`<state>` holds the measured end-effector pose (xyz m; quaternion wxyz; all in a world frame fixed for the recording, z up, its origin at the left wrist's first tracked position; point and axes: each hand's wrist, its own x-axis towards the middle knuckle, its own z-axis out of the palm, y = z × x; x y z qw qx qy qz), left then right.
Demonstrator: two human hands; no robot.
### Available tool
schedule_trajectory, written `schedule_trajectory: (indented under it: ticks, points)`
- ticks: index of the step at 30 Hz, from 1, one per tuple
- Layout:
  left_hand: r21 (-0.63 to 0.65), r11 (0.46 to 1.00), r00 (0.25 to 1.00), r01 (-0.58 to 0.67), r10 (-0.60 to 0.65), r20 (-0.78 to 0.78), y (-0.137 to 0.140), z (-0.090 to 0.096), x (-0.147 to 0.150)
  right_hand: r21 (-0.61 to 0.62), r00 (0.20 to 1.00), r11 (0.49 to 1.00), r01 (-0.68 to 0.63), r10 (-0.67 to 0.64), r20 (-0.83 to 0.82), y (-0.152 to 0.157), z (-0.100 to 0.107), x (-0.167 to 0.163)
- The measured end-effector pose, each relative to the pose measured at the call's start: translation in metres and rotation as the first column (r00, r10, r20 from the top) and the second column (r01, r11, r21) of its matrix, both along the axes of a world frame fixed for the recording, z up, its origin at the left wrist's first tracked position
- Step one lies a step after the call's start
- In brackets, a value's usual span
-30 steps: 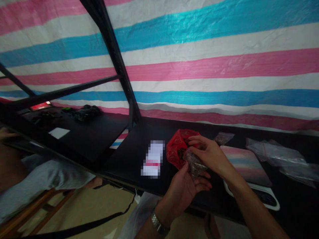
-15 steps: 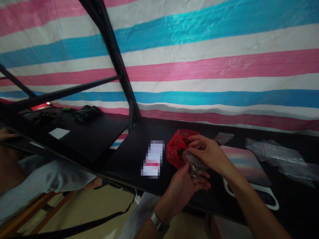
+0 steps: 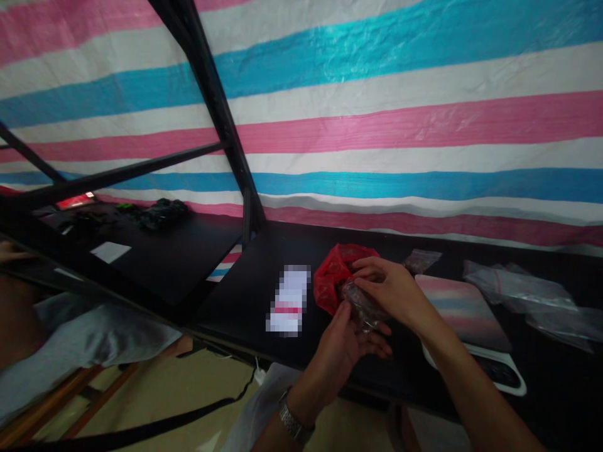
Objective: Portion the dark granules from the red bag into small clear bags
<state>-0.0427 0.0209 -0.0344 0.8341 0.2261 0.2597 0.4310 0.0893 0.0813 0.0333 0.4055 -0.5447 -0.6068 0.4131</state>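
A small clear plastic bag (image 3: 365,311) with brownish contents lies in my left hand (image 3: 346,342), its thumb pressed against the bag and its other fingers beneath. Over the bag's upper end, my right hand (image 3: 398,289) has its thumb and fingertips curled together; what sits between them is too small to make out. Directly behind and left of both hands stands a crumpled red plastic bag (image 3: 327,285), its mouth open, with dark bits inside. My right hand partly covers it.
Right of my hands are a pink-and-blue case (image 3: 464,307) over a white-framed device (image 3: 511,373), a small filled zip bag (image 3: 423,260) and several clear bags (image 3: 527,289). A blurred-out packet (image 3: 289,301) lies left. A black metal post (image 3: 226,125) rises beyond; another person's leg (image 3: 98,339) is at far left.
My left hand and the clear bag have shifted slightly left and up, closer to the red bag. My right fingertips have moved slightly left too.
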Motion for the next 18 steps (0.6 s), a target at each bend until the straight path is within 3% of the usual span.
schedule_trajectory:
  ticks: [6,10,14,18]
  points:
    - [0.023,0.999,0.999,-0.047,0.047,0.008,0.003,-0.002,-0.002,0.011,0.999,1.0,-0.01,0.01,-0.03,-0.002,0.003,0.003]
    - [0.08,0.994,0.994,-0.078,0.084,-0.066,0.006,-0.008,0.0,0.043,0.998,0.998,-0.038,0.04,-0.042,-0.001,0.001,0.012]
    - [0.207,0.95,0.942,-0.235,0.275,-0.193,0.003,-0.007,0.004,0.081,0.996,0.995,-0.065,0.069,-0.048,0.001,-0.002,0.021]
    - [0.301,0.908,0.851,-0.291,0.389,-0.352,-0.007,0.003,0.005,0.075,0.985,0.993,-0.095,0.105,-0.135,-0.001,0.001,0.024]
